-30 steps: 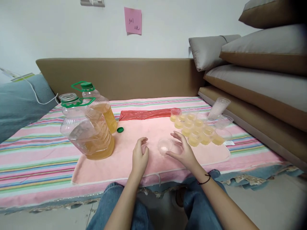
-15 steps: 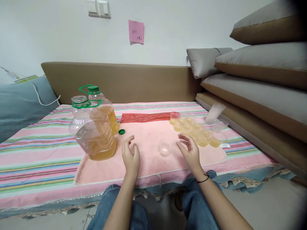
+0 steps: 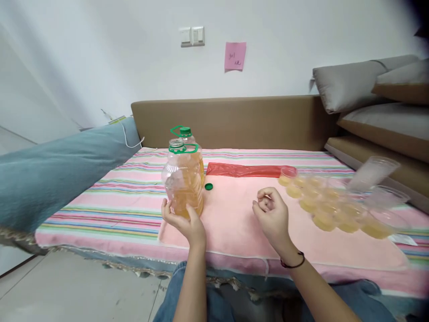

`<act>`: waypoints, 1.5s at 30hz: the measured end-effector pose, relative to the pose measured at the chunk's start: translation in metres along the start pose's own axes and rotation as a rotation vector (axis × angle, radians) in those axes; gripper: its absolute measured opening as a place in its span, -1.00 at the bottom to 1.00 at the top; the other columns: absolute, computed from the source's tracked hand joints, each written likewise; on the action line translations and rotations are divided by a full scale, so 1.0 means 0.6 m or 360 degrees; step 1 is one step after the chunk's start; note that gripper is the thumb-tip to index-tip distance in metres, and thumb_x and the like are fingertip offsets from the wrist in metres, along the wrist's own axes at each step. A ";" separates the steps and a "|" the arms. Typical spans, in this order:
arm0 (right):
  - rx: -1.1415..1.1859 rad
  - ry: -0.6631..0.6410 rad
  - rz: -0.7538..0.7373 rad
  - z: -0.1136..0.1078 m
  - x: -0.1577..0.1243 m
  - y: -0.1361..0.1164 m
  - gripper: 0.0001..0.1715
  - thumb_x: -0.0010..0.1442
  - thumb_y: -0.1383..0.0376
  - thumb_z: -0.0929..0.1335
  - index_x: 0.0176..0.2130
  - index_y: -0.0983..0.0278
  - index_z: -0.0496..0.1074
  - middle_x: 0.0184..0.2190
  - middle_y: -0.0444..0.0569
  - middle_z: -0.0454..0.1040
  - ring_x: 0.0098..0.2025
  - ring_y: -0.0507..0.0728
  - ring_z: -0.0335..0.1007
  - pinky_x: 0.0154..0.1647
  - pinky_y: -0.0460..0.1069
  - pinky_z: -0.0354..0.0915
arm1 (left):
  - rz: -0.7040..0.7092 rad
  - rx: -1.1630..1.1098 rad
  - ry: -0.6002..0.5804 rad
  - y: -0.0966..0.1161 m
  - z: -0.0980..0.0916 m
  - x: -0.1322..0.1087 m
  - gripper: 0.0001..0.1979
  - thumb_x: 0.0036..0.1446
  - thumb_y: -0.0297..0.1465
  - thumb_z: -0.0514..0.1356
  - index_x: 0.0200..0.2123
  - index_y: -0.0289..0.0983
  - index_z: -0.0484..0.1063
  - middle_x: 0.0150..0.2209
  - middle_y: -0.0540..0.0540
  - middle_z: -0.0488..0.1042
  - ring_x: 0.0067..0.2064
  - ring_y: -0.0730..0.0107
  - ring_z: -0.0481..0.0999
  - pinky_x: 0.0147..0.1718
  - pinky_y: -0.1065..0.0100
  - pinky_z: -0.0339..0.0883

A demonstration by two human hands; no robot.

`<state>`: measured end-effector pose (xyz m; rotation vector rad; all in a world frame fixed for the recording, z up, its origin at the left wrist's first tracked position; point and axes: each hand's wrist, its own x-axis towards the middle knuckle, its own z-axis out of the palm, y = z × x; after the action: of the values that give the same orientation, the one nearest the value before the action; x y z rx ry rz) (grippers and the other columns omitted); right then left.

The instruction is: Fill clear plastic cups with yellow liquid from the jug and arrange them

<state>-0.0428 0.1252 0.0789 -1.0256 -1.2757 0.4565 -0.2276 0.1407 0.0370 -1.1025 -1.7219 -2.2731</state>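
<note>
My left hand (image 3: pixel 185 223) is open, thumb and fingers spread in front of the lower part of a large clear plastic jug (image 3: pixel 177 179). Whether it touches the jug I cannot tell. This jug has no cap, a green handle ring and amber liquid inside. A second jug (image 3: pixel 200 156) with a green cap stands just behind it. Over the middle of the pink cloth (image 3: pixel 231 219), my right hand (image 3: pixel 273 214) has its fingers curled into a loose fist, and nothing shows in them. The small clear cup seen earlier is not visible; the right hand covers about that spot.
A green cap (image 3: pixel 208 186) lies right of the jugs. Behind is a flat red plastic bag (image 3: pixel 248 170). Several clear cups of yellow liquid (image 3: pixel 323 217) stand at the right, beside a tilted stack of clear cups (image 3: pixel 373 172). Grey cushions (image 3: pixel 398 129) are piled farther right.
The view has turned left. My left hand has moved over to the front of the uncapped jug and spread. My right hand has shifted left over the cloth and its fingers have curled in.
</note>
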 end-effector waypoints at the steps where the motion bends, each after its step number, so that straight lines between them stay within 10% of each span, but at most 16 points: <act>1: 0.0050 -0.0070 0.0016 0.022 0.003 -0.001 -0.82 0.01 0.43 0.29 -0.36 0.15 0.25 -0.57 -0.30 0.10 -0.63 -0.03 -0.01 -0.58 -0.08 0.03 | -0.0074 -0.0022 0.0012 -0.010 -0.004 0.011 -0.56 0.14 -0.43 0.11 0.10 -0.20 0.12 0.20 -0.22 0.14 0.30 0.24 0.10 0.30 0.08 -0.08; 9: 0.0274 -0.0831 0.0121 0.186 0.027 0.053 -0.34 -0.05 0.23 0.47 0.05 0.14 0.27 0.00 0.03 0.43 -0.09 0.15 0.46 -0.09 0.09 0.41 | -0.0506 -0.0129 -0.0209 -0.069 -0.011 0.083 -0.62 0.22 -0.17 0.05 0.04 -0.20 0.28 0.11 -0.18 0.33 0.20 0.20 0.28 0.16 0.15 0.18; 14: 0.0490 -0.0977 0.0196 0.258 0.037 0.090 -0.06 -0.16 0.08 0.54 0.14 0.16 0.19 0.23 0.11 0.28 0.27 0.26 0.20 0.25 0.24 0.15 | -0.0647 -0.0211 -0.0330 -0.071 -0.009 0.092 -0.58 0.28 -0.13 -0.08 0.04 -0.23 0.32 0.06 -0.18 0.41 0.11 0.24 0.41 0.08 0.20 0.30; 24: 0.0797 -0.0822 0.0131 0.311 0.029 0.100 -0.05 -0.25 0.04 0.59 0.06 0.15 0.21 0.09 0.06 0.32 0.17 0.29 0.27 0.20 0.22 0.21 | -0.0670 -0.0258 -0.0323 -0.051 -0.009 0.092 -0.51 0.29 -0.14 -0.12 0.11 -0.27 0.32 0.14 -0.21 0.39 0.17 0.24 0.36 0.15 0.25 0.20; 33: 0.0787 -0.0558 0.0089 0.265 0.027 0.036 -0.13 -0.16 0.09 0.55 0.08 0.13 0.20 0.05 0.03 0.38 0.11 0.30 0.33 0.13 0.22 0.28 | -0.0599 -0.0563 -0.0317 -0.031 -0.012 0.086 -0.50 0.25 -0.12 -0.05 0.04 -0.29 0.42 0.09 -0.19 0.46 0.12 0.20 0.41 0.09 0.23 0.24; 40: 0.0746 -0.0475 0.0033 0.156 0.042 -0.013 -0.11 -0.16 0.09 0.55 0.12 0.07 0.24 0.00 -0.01 0.42 0.05 0.30 0.37 0.07 0.23 0.32 | -0.0633 -0.0988 -0.0337 -0.017 -0.006 0.071 -0.53 0.22 -0.08 -0.02 -0.17 -0.28 0.54 -0.17 -0.15 0.60 -0.13 0.29 0.54 -0.10 0.28 0.34; 45: 0.0689 -0.0440 0.0057 0.056 0.036 -0.039 -0.03 -0.18 0.07 0.57 0.18 0.03 0.23 0.05 -0.01 0.42 0.08 0.32 0.36 0.11 0.26 0.27 | -0.0813 -0.1219 -0.0742 -0.005 0.009 0.049 -0.58 0.19 -0.09 0.06 -0.15 -0.27 0.52 -0.18 -0.17 0.61 -0.16 0.28 0.57 -0.14 0.28 0.37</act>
<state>-0.0734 0.1425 0.1086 -0.6332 -1.3248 0.8831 -0.2482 0.1565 0.0520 -1.5473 -1.3649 -3.3912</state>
